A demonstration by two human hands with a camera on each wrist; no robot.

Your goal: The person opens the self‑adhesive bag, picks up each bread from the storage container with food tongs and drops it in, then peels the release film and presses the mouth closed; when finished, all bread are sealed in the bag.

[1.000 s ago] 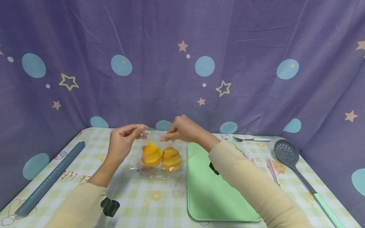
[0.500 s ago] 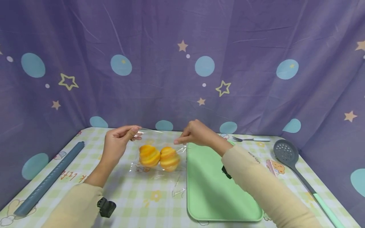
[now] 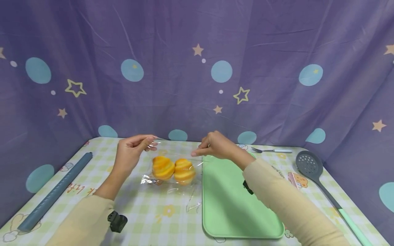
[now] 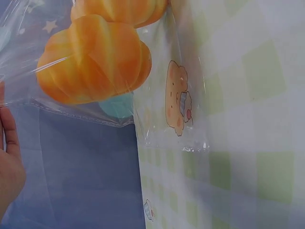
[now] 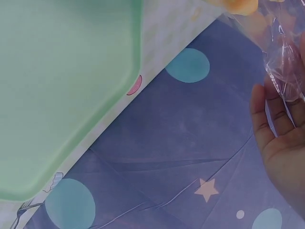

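Note:
A clear plastic bag [image 3: 147, 179] hangs stretched between the two hands. Inside it, side by side, sit two yellow-orange ridged bread rolls [image 3: 162, 168]; one roll [image 4: 95, 62] fills much of the left wrist view's upper left. The left hand [image 3: 130, 153] pinches the bag's upper left edge between thumb and fingers. At the upper right side, the right hand [image 3: 217, 145] pinches the film, its thumb pointing left. In the right wrist view, crumpled film [image 5: 286, 62] runs down into the fingers of the right hand [image 5: 286, 148].
Right of the bag lies a green tray [image 3: 234, 212], partly under the right forearm. A fork [image 3: 274, 150] and a slotted spoon [image 3: 309, 165] lie farther right. At the left is a long blue-grey stick-shaped package [image 3: 56, 191]. A purple curtain [image 3: 172, 85] stands behind the table.
The right hand has moved right, away from the left hand, drawing the bag's film out. The left hand shifted slightly left and back. The rolls stay in the bag.

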